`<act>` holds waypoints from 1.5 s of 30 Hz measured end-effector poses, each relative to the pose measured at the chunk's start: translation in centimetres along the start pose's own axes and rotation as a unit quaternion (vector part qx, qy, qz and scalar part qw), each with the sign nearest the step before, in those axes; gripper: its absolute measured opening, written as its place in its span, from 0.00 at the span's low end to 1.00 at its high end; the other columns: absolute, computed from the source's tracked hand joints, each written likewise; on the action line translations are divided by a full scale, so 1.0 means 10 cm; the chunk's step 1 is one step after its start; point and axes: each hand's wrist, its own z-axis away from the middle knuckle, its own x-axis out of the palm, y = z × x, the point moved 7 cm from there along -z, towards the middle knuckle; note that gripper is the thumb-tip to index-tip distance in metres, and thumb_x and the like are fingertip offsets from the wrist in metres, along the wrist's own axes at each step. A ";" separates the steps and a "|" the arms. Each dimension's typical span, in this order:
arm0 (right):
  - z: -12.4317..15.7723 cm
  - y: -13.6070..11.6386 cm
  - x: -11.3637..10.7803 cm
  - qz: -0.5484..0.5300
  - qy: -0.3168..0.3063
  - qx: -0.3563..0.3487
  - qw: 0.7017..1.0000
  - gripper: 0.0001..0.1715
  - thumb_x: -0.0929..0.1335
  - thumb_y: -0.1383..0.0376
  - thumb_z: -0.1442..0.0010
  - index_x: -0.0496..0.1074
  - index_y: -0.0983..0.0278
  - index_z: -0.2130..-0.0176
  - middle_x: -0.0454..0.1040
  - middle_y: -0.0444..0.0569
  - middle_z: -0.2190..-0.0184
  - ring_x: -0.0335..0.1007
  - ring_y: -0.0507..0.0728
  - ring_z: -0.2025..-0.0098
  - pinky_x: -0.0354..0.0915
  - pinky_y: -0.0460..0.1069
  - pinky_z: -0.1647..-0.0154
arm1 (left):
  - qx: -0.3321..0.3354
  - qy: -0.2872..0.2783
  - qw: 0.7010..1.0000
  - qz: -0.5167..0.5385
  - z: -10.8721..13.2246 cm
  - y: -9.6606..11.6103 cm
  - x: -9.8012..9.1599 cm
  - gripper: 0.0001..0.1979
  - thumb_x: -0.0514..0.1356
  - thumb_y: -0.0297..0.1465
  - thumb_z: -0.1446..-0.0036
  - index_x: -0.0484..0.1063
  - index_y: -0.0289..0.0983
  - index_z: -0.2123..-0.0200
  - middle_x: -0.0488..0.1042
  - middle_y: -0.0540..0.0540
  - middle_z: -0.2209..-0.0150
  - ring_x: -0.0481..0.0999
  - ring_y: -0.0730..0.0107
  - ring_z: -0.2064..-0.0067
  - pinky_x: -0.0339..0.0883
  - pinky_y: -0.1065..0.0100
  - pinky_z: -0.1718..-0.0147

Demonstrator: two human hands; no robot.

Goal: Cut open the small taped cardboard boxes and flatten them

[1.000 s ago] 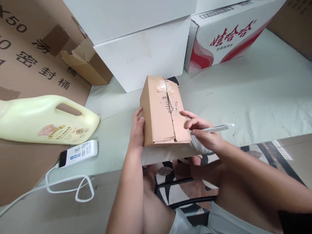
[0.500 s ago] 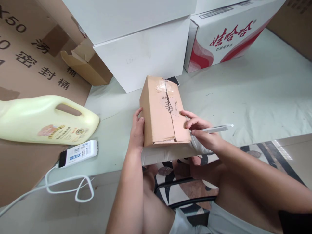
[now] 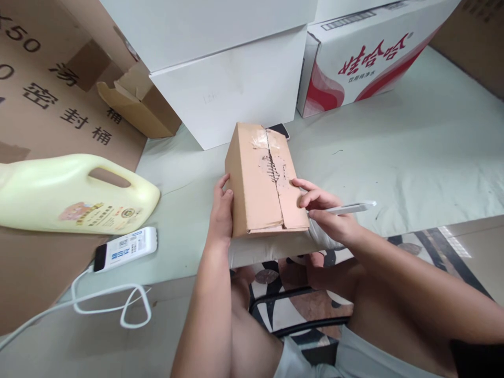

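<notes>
A small brown cardboard box (image 3: 263,184) sits at the near edge of the cloth-covered table, its taped top seam facing me. The flaps are closed, with dark printed marks and a worn stretch along the seam. My left hand (image 3: 222,212) grips the box's left side, thumb at the near corner. Between the thumb and fingers of my right hand (image 3: 321,206) is a slim white tool that looks like a utility knife (image 3: 354,208). Its far end points right; the end towards the box is mostly hidden. My right fingertips touch the box's right edge.
White boxes (image 3: 236,89) and a red-and-white carton (image 3: 354,68) stand behind. At left are a pale yellow jug (image 3: 79,194), a white device (image 3: 126,249) with a cable (image 3: 98,294), and a large carton (image 3: 59,105). A dark phone-like object (image 3: 281,130) lies behind the box.
Almost nothing differs. Both hands, the box and the white utility knife keep their places; the view has shifted very slightly.
</notes>
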 end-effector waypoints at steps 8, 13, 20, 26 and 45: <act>-0.02 -0.02 0.00 0.013 0.011 0.005 1.000 0.04 0.71 0.62 0.35 0.77 0.52 0.59 0.72 0.43 0.35 0.55 0.62 0.25 0.66 0.60 0.35 | 0.011 0.005 1.000 0.007 0.03 0.01 0.01 0.28 0.61 0.45 0.42 0.68 0.46 0.40 0.74 0.45 0.53 0.77 0.61 0.55 0.72 0.65 0.60; -0.02 -0.03 0.00 0.018 0.017 0.008 1.000 0.02 0.71 0.62 0.35 0.76 0.53 0.60 0.71 0.44 0.35 0.57 0.61 0.26 0.66 0.59 0.36 | 0.017 0.000 1.000 0.001 0.07 0.01 0.02 0.30 0.62 0.49 0.43 0.66 0.47 0.40 0.73 0.45 0.52 0.77 0.60 0.55 0.72 0.64 0.59; -0.02 -0.03 0.00 0.040 0.010 0.000 0.999 0.02 0.71 0.59 0.35 0.75 0.53 0.60 0.71 0.45 0.35 0.55 0.61 0.25 0.67 0.59 0.37 | 0.016 -0.004 1.000 0.005 0.07 0.01 0.02 0.30 0.62 0.49 0.43 0.66 0.47 0.40 0.74 0.44 0.50 0.77 0.59 0.53 0.73 0.63 0.58; -0.05 -0.06 0.01 0.053 0.017 0.008 0.998 0.06 0.71 0.55 0.35 0.74 0.54 0.62 0.72 0.48 0.36 0.56 0.62 0.25 0.69 0.59 0.39 | 0.011 -0.004 1.000 0.016 0.06 -0.02 0.02 0.29 0.62 0.47 0.42 0.66 0.46 0.39 0.74 0.44 0.48 0.78 0.59 0.52 0.74 0.64 0.58; -0.04 -0.07 0.00 0.067 0.023 -0.001 0.997 0.06 0.71 0.56 0.35 0.73 0.54 0.62 0.71 0.47 0.36 0.58 0.62 0.26 0.69 0.59 0.38 | 0.005 0.005 1.000 0.008 0.10 0.00 0.02 0.28 0.62 0.47 0.42 0.66 0.47 0.40 0.73 0.44 0.53 0.77 0.60 0.56 0.74 0.63 0.60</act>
